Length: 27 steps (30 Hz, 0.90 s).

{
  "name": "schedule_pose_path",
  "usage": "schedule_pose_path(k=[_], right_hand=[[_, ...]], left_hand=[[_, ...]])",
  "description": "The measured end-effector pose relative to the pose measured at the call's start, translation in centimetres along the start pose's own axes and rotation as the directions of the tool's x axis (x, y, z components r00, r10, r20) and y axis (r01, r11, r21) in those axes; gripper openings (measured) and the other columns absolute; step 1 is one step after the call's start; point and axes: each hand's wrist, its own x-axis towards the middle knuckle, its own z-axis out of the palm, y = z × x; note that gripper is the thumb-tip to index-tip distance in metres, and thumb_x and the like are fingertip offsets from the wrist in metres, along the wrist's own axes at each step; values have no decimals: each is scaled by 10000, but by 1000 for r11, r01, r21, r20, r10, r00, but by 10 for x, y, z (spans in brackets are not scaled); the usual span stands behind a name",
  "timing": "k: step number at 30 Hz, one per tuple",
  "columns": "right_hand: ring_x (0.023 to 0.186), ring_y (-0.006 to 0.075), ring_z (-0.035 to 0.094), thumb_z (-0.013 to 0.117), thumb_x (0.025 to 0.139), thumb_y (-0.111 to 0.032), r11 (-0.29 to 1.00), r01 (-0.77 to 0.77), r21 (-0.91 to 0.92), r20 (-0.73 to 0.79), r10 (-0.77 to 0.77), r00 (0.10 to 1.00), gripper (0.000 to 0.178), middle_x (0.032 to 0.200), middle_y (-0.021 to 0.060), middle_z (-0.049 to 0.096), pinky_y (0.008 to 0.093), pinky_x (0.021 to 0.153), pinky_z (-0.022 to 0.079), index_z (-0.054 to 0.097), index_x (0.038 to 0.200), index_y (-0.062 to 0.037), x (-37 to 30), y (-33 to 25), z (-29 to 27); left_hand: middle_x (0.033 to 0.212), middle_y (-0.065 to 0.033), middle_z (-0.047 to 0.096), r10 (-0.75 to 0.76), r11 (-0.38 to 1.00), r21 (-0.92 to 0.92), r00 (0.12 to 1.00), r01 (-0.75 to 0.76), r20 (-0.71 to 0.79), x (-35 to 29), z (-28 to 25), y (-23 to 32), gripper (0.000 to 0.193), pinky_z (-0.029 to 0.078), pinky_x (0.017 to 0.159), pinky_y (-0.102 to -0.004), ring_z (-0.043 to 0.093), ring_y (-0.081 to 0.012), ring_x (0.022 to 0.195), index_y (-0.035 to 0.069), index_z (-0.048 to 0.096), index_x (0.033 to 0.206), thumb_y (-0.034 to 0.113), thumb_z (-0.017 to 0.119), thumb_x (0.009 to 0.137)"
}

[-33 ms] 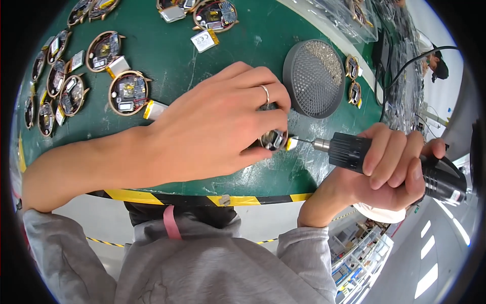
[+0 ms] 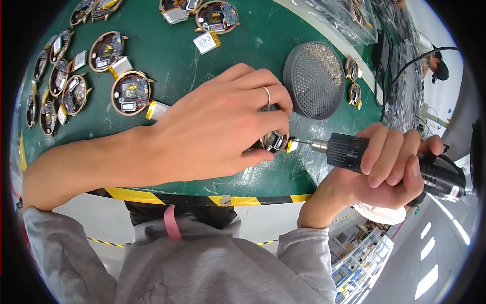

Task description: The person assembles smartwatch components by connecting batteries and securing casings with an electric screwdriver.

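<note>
My left hand [image 2: 230, 119], a ring on one finger, is closed round a round watch case [image 2: 274, 142] and covers much of it. Circuit parts show inside the case, and a small white and yellow battery [image 2: 292, 146] sticks out at its right side. In my closed right hand [image 2: 390, 167] lies a black electric screwdriver [image 2: 349, 151], held nearly level. Its thin bit points left and ends close to the case's right edge; whether it touches a screw is too small to tell. Just beyond stands a round grey dish [image 2: 313, 86] of dimples, with many tiny screws at its upper right.
Several open watch cases [image 2: 130, 93] with dangling batteries lie on the green tabletop [image 2: 167, 55] at the left and far side. Two more cases [image 2: 354, 95] sit right of the dish. Clear plastic trays [image 2: 349, 20] and a black cable [image 2: 415, 63] border the far right. Striped tape [image 2: 243, 201] marks the near edge.
The view has shifted very slightly. Both hands keep their grips, and the screwdriver has moved a little to the left.
</note>
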Motion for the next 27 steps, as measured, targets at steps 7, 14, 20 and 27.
schedule_pose_path(k=[7, 14, 20, 27], right_hand=[[445, 102, 425, 486, 890, -32, 996, -21, 90, -46, 25, 999, 318, 630, 10, 436, 280, 479, 409, 494, 1205, 1, 1, 9, 4], [444, 101, 440, 485, 886, -28, 996, -31, 79, -27, 33, 999, 328, 637, 14, 454, 277, 480, 418, 489, 1213, 1, 1, 13, 9], [445, 103, 442, 479, 886, -27, 994, -44, 96, -15, 46, 999, 323, 639, 11, 453, 277, 484, 420, 486, 1209, -8, 0, 7, 6], [468, 157, 498, 459, 881, 4, 995, -74, 71, 7, 73, 997, 469, 705, 55, 505, 318, 452, 477, 400, 1336, -90, -5, 5, 4]], left_hand=[[1071, 5, 621, -22, 990, -138, 1000, 21, -3, 5, -5, 0, 219, 438, 896, -382, 566, -228, 1082, 110, 691, 895, 123, 817, 716], [956, -6, 649, -47, 987, -159, 998, 39, -50, 5, -2, -2, 64, 442, 903, -361, 575, -199, 1009, 80, 722, 774, 138, 730, 800], [941, -1, 647, -42, 991, -130, 998, 36, -41, 3, -2, -3, 75, 437, 866, -353, 569, -193, 997, 87, 732, 756, 153, 743, 790], [1031, 28, 640, -37, 991, -126, 999, 38, 11, 2, -4, -1, 122, 436, 839, -357, 566, -202, 1036, 125, 734, 771, 140, 828, 695]])
